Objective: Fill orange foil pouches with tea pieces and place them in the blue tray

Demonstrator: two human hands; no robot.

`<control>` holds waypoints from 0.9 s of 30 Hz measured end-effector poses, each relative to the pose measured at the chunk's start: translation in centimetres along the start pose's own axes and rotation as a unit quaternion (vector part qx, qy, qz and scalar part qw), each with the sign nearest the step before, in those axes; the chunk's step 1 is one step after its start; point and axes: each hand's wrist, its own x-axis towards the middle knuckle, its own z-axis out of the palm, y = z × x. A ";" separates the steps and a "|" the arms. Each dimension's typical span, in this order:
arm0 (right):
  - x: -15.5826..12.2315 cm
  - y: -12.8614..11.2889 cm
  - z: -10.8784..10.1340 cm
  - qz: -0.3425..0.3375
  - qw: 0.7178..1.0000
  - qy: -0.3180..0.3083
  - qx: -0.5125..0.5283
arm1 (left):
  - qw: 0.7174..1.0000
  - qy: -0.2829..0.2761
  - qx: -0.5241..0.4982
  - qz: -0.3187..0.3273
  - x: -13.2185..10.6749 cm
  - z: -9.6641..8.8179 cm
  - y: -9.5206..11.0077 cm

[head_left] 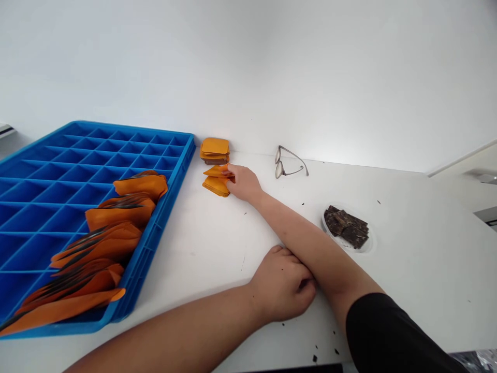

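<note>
My right hand [244,182] reaches across the table and pinches an orange paper packet [213,173] between thumb and fingers. Just under it lies a small pile of orange packets [216,187], close to my fingertips. Behind that, against the wall, sits another stack of orange packets [215,148] with a brownish lower edge. My left hand [285,285] rests on the table as a loose fist beneath my right forearm, and nothing shows in it.
On the left stands a blue divided tray [155,235], with filled orange packets [116,243] packed along its near right side. Eyeglasses [288,162] lie by the wall. At right, a white dish [370,243] holds dark brown flat pieces [347,226]. Dark crumbs [315,358] dot the white table.
</note>
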 end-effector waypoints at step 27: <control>-1.6 -2.5 -4.4 -0.036 0.963 0.184 0.195 | 0.999 -0.015 -0.047 -0.002 -0.2 -0.7 0.6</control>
